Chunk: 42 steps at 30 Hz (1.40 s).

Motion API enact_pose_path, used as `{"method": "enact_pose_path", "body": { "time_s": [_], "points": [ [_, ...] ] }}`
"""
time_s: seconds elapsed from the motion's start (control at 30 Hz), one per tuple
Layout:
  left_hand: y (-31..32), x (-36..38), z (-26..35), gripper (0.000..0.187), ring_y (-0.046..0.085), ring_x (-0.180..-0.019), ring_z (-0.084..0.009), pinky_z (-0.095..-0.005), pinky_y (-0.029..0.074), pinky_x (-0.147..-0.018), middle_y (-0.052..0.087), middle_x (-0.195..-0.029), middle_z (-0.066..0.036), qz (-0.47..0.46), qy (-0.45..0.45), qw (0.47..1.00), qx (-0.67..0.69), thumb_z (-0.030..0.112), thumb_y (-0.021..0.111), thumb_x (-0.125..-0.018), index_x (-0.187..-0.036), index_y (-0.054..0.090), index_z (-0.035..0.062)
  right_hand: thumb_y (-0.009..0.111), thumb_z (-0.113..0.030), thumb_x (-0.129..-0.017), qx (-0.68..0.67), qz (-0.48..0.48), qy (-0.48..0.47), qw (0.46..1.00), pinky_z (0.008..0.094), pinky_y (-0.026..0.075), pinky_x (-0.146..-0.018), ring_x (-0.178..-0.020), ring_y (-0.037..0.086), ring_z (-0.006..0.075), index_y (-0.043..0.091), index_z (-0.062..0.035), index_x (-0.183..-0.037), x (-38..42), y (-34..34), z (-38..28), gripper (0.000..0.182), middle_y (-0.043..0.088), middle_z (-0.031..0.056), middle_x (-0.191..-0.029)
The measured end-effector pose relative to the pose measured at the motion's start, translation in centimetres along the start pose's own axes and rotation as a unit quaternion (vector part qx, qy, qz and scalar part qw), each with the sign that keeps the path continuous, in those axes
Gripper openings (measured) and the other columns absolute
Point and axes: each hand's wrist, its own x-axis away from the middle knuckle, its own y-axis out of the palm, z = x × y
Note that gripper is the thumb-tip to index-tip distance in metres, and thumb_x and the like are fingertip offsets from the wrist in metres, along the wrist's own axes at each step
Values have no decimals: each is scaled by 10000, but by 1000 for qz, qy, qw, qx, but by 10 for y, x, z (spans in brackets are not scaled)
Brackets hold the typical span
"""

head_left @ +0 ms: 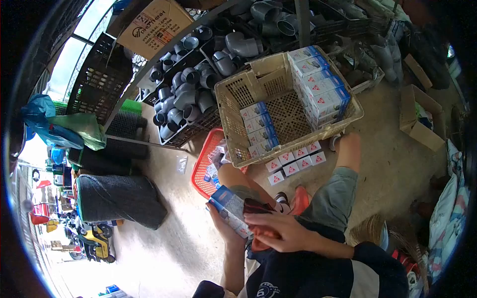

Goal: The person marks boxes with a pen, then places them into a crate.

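My left hand (223, 227) is wrapped round a blue-and-white carton (228, 202), holding it tilted over my lap. My right hand (283, 231) has a red and dark cloth (262, 242) under its fingers, against the near side of that carton. Beyond my knees stands a beige plastic crate (229, 141). Similar cartons are stacked high along its right side (320, 89), and a lower row (258, 129) lies at its left. On the floor before the crate sit several small white boxes with red marks (296, 160).
A red basket (198, 175) with packaged items is beside my left leg. Grey pipe fittings (186, 94) fill racks behind it. A rolled dark mesh (117, 198) lies to the left. On the right are an open cardboard box (422, 116) and a straw broom (367, 229).
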Motion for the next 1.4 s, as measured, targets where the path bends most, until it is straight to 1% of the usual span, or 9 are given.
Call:
{"method": "enact_pose_path", "body": {
  "time_s": [0.2, 0.33, 0.43, 0.73, 0.87, 1.0, 1.1, 1.23, 1.4],
  "points": [
    [-10, -13, -5, 729, 649, -999, -230, -351, 536, -878, 649, -1110, -94, -174, 7, 976, 133, 659, 294, -1013, -1353, 508, 50, 558, -95, -967, -451, 185, 23, 873, 408, 330, -1150, -1408, 409, 275, 400, 35, -1448, 7, -3, 3, 523, 449, 221, -1489],
    [34, 7, -21, 682, 597, -1147, -275, -424, 479, -1010, 585, -1292, -116, -52, -31, 990, 127, 607, 431, -1005, -1439, 432, 81, 593, -122, -960, 23, 220, -117, 968, 443, 394, -1089, -1346, 482, 340, 505, -16, -1397, 8, 6, 13, 458, 418, 212, -1519],
    [27, 16, -36, 633, 591, -1185, -267, -414, 482, -1028, 589, -1317, -129, -57, -90, 993, 48, 553, 478, -1010, -1427, 443, 78, 719, -136, -859, 304, 187, -132, 925, 449, 407, -1039, -1325, 508, 363, 518, -22, -1394, -12, 3, -7, 582, 466, 242, -1478],
    [29, 13, -19, 687, 602, -1157, -257, -416, 463, -1041, 621, -1268, -113, -50, -86, 994, 35, 635, 450, -983, -1377, 481, 74, 635, -182, -916, 182, 101, -49, 977, 459, 466, -1003, -1167, 614, 383, 431, -6, -1460, -11, -8, -14, 606, 617, 203, -1297],
    [26, 26, -37, 698, 545, -1254, -282, -444, 411, -1110, 569, -1377, -128, -71, -98, 991, 57, 623, 484, -974, -1418, 476, 86, 573, -110, -928, 23, 301, -251, 920, 460, 468, -1030, -1201, 603, 431, 420, 18, -1449, -30, -5, 12, 558, 597, 268, -1324],
    [20, 26, -35, 760, 525, -1287, -302, -443, 404, -1114, 532, -1416, -133, -80, -107, 990, 50, 648, 461, -968, -1477, 394, 87, 524, -77, -961, 133, 337, -222, 905, 446, 415, -1092, -1282, 545, 418, 320, 0, -1490, -28, -12, 6, 572, 533, 291, -1396],
    [9, 23, -28, 776, 530, -1279, -306, -438, 423, -1091, 516, -1424, -135, -222, 5, 974, 42, 638, 437, -981, -1503, 343, 72, 524, -161, -999, -262, 414, -118, 864, 430, 362, -1136, -1329, 497, 363, 255, -7, -1514, -27, -12, 6, 602, 493, 271, -1440],
    [7, 27, -27, 831, 533, -1268, -268, -449, 434, -1073, 499, -1436, -65, -282, 17, 959, -1, 573, 608, -924, -1531, 298, 98, 525, -295, -1023, -454, 169, -46, 874, 412, 341, -1142, -1330, 480, 306, 203, -27, -1546, -8, -16, 19, 670, 445, 233, -1489],
    [-9, 16, -14, 263, 704, -864, -197, -315, 588, -756, 703, -1049, -91, -84, -18, 984, -158, 106, 629, -953, -1197, 611, 11, 647, -307, -951, -332, 117, -97, 931, 441, 350, -1123, -1340, 477, 324, 281, -47, -1531, -7, -6, 8, 733, 448, 215, -1500]
  ]
}}
